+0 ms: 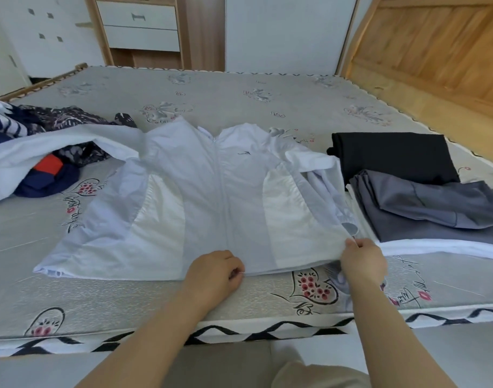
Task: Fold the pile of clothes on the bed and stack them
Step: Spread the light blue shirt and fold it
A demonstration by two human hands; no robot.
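Place: home bedroom. Evidence: wide bed [239,102] with a flower-printed mattress cover; wooden headboard [435,51] at right; wooden cabinet with white drawers [140,26] against the far wall; white wardrobe door [290,32]; loose clothes [43,152] heaped on the bed.

From my seat I see the white jacket [200,191] as thin, lightly crinkled cloth, half sheer, with denser matt white panels at both sides and a smooth zip strip down the middle. The mattress [239,99] is woven, slightly shiny cloth with a printed pattern. The black garment [393,155] is flat matt fabric; the grey garment [435,208] on the stack looks smooth with a faint sheen. The unfolded pile [43,152] is soft patterned cloth. The headboard [435,51] is grained wood with a satin finish.
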